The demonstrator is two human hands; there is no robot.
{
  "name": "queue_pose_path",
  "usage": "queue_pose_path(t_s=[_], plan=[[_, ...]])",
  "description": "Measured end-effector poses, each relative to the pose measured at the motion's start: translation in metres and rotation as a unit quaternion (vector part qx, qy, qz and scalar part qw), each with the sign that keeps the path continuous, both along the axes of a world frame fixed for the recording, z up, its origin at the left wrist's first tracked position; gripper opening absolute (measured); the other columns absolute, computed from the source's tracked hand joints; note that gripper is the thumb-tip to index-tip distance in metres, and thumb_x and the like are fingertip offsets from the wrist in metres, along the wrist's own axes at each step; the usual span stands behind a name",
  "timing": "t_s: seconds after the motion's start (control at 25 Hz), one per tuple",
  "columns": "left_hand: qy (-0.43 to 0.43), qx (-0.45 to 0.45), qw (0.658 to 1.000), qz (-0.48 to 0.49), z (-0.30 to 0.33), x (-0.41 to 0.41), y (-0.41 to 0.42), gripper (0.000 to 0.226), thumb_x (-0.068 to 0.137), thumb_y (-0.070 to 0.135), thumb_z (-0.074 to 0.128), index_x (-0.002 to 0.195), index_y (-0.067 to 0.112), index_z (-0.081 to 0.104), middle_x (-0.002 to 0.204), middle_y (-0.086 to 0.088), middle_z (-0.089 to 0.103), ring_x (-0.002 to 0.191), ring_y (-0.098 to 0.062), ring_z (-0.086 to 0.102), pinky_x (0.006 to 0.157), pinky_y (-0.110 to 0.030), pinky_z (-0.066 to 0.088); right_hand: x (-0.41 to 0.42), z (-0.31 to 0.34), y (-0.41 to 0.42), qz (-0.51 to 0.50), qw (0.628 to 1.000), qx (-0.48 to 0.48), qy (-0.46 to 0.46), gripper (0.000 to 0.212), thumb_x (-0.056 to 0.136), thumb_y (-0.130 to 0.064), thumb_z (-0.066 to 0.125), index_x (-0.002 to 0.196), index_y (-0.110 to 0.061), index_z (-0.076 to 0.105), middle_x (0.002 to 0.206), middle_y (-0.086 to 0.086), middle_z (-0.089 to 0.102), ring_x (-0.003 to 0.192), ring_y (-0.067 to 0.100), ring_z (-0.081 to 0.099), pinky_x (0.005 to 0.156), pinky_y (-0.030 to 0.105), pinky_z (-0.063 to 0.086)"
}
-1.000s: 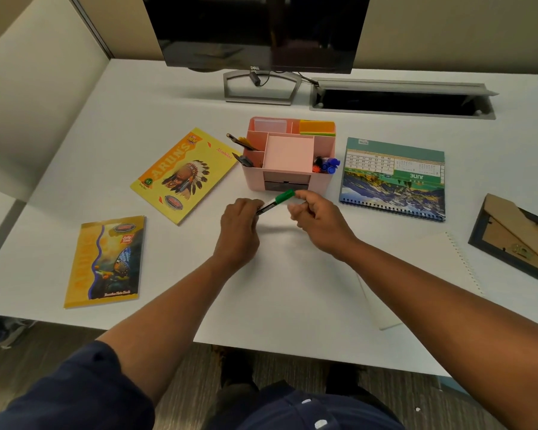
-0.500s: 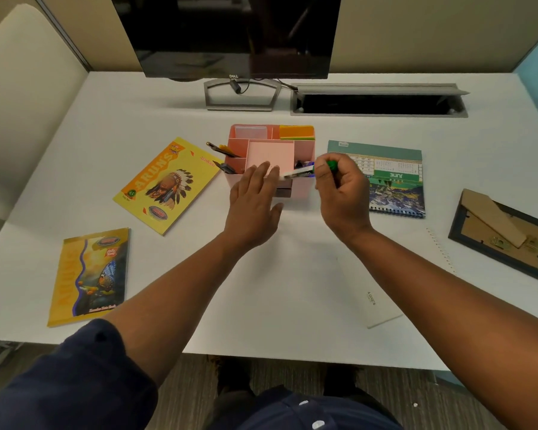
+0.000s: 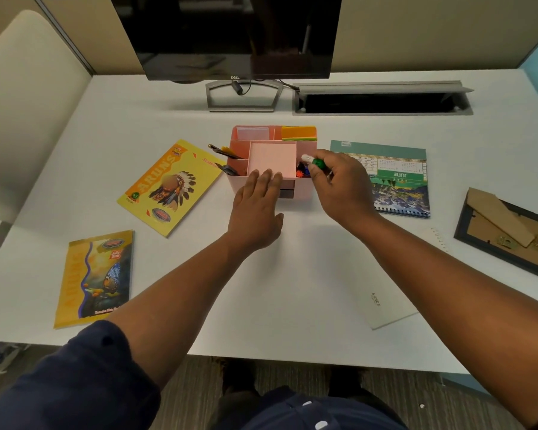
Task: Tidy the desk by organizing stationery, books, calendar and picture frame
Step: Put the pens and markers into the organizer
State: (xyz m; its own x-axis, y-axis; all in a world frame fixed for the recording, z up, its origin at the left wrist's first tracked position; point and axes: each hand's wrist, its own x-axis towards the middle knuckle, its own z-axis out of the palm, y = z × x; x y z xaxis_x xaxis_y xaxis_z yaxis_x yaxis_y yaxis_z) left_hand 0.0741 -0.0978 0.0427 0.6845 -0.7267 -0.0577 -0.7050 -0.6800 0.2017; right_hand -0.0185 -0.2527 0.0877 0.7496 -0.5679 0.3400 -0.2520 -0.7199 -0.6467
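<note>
A pink desk organizer [image 3: 305, 147] stands mid-desk, with pens in its left slots and coloured sticky notes at the back. My left hand [image 3: 255, 209] lies flat, fingers straight, against the organizer's front edge. My right hand [image 3: 339, 184] pinches a green pen [image 3: 316, 162] over the organizer's right compartment, tip end down among other coloured pens. A yellow book [image 3: 171, 184] lies left of the organizer and a second yellow book [image 3: 95, 277] sits near the front left edge. The green calendar [image 3: 395, 169] lies flat on the right. A picture frame [image 3: 507, 231] lies face down at far right.
A monitor [image 3: 230, 35] on its stand sits at the back, beside an open cable tray [image 3: 382, 100]. A white spiral notebook [image 3: 385, 305] lies under my right forearm. Partition walls close the left and back sides.
My right hand has carried the green pen from in front of the organizer up over its right compartment. My left hand let go of the pen, opened and now rests against the organizer.
</note>
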Motion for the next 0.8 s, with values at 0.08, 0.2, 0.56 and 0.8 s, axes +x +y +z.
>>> queue_pose_path(t_s=[0.08, 0.2, 0.56, 0.8], plan=[[0.002, 0.005, 1.000, -0.001, 0.001, -0.001, 0.000, 0.084, 0.097, 0.039, 0.060, 0.160, 0.026, 0.007, 0.169, 0.000, 0.004, 0.155, -0.027, -0.003, 0.122, -0.046, 0.008, 0.005, -0.001, 0.000, 0.001, 1.000, -0.005, 0.028, 0.035, 0.099, -0.032, 0.057, 0.129, -0.016, 0.065, 0.109, 0.008, 0.073, 0.094, 0.025, 0.063, 0.075, 0.038, 0.056], [0.006, 0.002, 1.000, 0.002, 0.001, -0.002, -0.001, 0.084, 0.097, 0.036, 0.061, 0.160, 0.026, 0.007, 0.169, 0.000, 0.003, 0.155, -0.027, -0.004, 0.122, -0.046, 0.007, 0.010, 0.002, 0.001, -0.001, 0.999, -0.006, 0.045, 0.032, 0.099, -0.028, 0.059, 0.129, -0.016, 0.065, 0.106, 0.009, 0.072, 0.092, 0.025, 0.062, 0.074, 0.036, 0.055], [0.013, -0.005, 1.000, 0.002, 0.002, -0.001, 0.000, 0.081, 0.097, 0.026, 0.059, 0.160, 0.025, 0.008, 0.169, 0.000, 0.004, 0.155, -0.027, -0.004, 0.123, -0.047, 0.010, 0.003, -0.018, -0.002, 0.016, 0.991, 0.019, 0.130, 0.046, 0.102, -0.025, 0.049, 0.148, -0.022, 0.047, 0.124, 0.006, 0.066, 0.106, 0.023, 0.061, 0.087, 0.040, 0.056], [0.012, -0.011, 1.000, -0.006, 0.004, 0.002, 0.003, 0.078, 0.098, 0.021, 0.058, 0.160, 0.026, 0.011, 0.169, 0.001, 0.007, 0.156, -0.025, -0.001, 0.123, -0.047, 0.012, -0.001, -0.024, 0.000, 0.029, 0.984, 0.038, 0.174, 0.058, 0.101, -0.024, 0.051, 0.155, -0.031, 0.030, 0.115, 0.001, 0.066, 0.101, 0.022, 0.064, 0.083, 0.042, 0.058]])
